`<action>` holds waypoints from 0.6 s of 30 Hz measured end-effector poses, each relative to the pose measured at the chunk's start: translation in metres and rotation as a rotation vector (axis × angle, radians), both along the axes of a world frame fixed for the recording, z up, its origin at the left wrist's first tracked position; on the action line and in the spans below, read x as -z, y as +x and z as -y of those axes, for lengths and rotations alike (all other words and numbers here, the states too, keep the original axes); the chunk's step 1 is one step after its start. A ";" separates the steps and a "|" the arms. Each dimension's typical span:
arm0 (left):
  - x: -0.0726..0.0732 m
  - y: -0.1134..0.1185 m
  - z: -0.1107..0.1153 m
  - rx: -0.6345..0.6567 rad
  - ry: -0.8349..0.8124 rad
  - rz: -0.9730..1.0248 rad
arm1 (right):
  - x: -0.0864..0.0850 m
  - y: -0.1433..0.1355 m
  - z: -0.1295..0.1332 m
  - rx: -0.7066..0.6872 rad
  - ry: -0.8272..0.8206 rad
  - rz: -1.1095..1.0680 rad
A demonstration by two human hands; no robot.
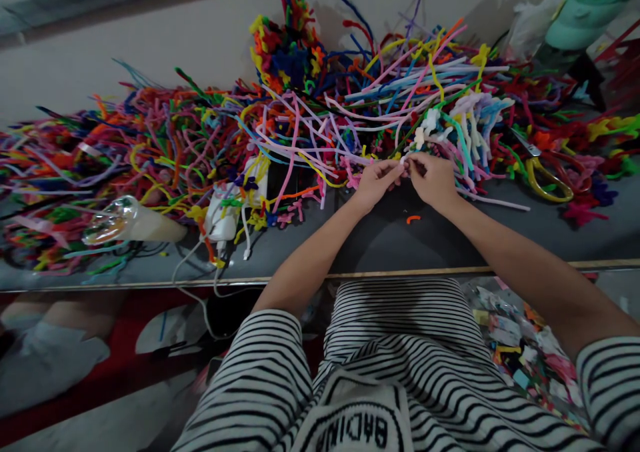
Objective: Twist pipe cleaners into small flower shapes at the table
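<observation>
My left hand (377, 183) and my right hand (434, 181) meet over the dark tabletop, fingertips pinched close together. Between them is a small pale pink pipe cleaner (403, 163), mostly covered by the fingers. White fuzzy flower shapes (429, 127) lie just beyond my right hand. Pink twisted pipe cleaner pieces (350, 172) are beside my left hand. Nearer the table's front, a short orange pipe cleaner bit (413, 219) rests below the hands.
A long heap of coloured pipe cleaners (165, 132) lines the wall. Yellow-handled scissors (547, 182) lie at the right. A plastic cup (155, 222) is tipped on its side at the left, near a white charger with a cable (223, 215). Scraps (530, 345) cover the floor.
</observation>
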State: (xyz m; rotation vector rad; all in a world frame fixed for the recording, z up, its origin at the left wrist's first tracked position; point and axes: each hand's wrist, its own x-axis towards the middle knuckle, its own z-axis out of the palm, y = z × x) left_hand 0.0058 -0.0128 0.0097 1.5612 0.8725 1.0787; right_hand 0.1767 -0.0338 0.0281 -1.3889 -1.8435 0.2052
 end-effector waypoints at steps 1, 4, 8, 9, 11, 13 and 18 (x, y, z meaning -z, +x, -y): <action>0.000 0.000 0.000 -0.002 0.007 0.021 | 0.000 0.000 0.000 -0.019 -0.006 0.012; 0.004 0.000 -0.003 -0.059 0.020 0.044 | 0.000 -0.002 0.000 -0.100 -0.047 0.042; 0.014 -0.001 -0.011 -0.201 0.044 0.058 | -0.004 -0.006 0.005 -0.155 -0.098 0.068; 0.014 -0.002 -0.013 -0.230 0.058 0.060 | -0.005 -0.007 0.006 -0.156 -0.096 0.076; 0.013 -0.004 -0.014 -0.271 0.115 0.042 | -0.006 -0.008 0.008 -0.144 -0.076 0.089; 0.007 -0.007 -0.011 -0.278 0.224 -0.032 | -0.007 -0.008 0.010 -0.119 -0.047 0.097; -0.007 -0.014 -0.001 -0.289 0.593 -0.408 | -0.003 -0.008 0.012 -0.127 -0.003 0.147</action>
